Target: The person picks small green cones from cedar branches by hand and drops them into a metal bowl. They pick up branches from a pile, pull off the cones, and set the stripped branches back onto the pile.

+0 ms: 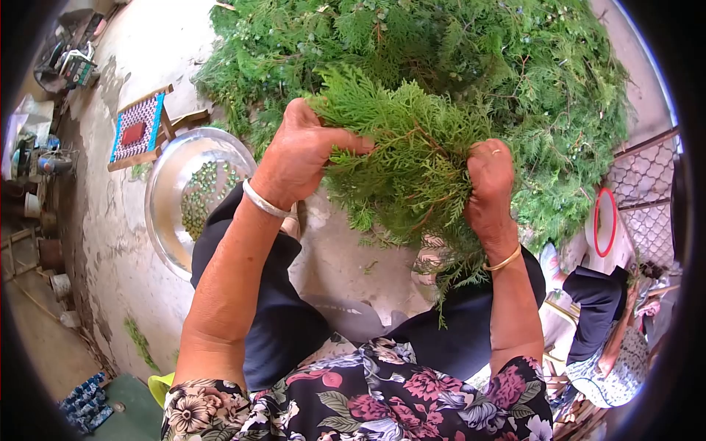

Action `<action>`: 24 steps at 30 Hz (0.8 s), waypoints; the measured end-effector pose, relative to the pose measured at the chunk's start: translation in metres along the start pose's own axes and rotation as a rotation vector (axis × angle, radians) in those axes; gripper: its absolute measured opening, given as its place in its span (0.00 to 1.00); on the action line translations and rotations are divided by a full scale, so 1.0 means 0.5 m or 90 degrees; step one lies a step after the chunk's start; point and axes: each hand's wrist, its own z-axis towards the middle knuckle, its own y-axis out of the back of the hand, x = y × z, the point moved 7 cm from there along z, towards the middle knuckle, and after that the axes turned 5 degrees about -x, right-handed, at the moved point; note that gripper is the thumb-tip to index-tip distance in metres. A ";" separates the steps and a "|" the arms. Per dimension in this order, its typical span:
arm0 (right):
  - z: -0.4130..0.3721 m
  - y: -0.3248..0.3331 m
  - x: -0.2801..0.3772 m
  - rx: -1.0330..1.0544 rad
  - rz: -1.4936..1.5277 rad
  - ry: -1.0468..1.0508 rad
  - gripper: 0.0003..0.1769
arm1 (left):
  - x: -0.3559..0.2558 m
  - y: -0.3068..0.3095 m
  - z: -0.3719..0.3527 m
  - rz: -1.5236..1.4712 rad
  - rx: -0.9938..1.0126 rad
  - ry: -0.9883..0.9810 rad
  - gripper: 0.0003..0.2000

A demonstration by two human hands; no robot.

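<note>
A leafy green cypress branch [412, 165] is held up in front of my knees, between my two hands. My right hand [491, 180], with a bangle on its wrist, is closed round the branch's right side. On the other side, my left hand [312, 147] is closed on the sprigs, its thumb lying across the foliage. What sits inside its curled fingers is hidden. To the left of my left arm, a shiny metal basin [160, 198] stands on the floor with many small green cones [209, 195] in it.
A large heap of cut cypress branches [441, 44] covers the floor ahead. A small woven stool [137, 132] stands beyond the basin. At right, another person in dark trousers [592, 312] sits near a red-rimmed round object [605, 222] and a mesh fence [647, 191].
</note>
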 end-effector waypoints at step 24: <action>-0.032 0.001 -0.075 -0.104 0.463 -0.400 0.09 | -0.038 0.094 0.011 -0.548 -0.031 0.145 0.10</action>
